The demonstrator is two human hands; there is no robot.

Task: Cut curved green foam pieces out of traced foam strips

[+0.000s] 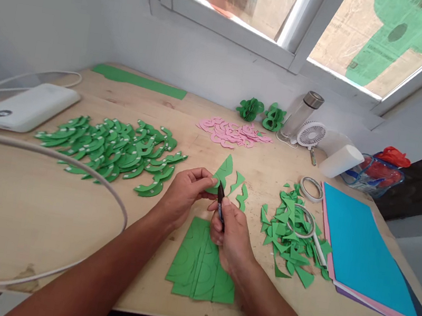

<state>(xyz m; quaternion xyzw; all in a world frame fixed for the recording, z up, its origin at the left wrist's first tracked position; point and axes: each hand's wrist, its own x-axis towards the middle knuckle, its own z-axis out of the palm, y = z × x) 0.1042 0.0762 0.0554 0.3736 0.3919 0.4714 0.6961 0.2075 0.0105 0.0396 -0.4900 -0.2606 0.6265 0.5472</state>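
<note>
My left hand pinches a green paper piece with a pointed top, holding it above the table. My right hand is wrapped around black scissors. Their tip meets the lower edge of the green piece; the blades are mostly hidden. Just right of it lie small green offcuts. Below my hands, green paper sheets with drawn curved outlines overlap on the table.
Left is a pile of cut green curved pieces, with a white device and looping cable. Pink cutouts and a bottle stand farther back. Right are green scraps, tape rolls and blue sheets.
</note>
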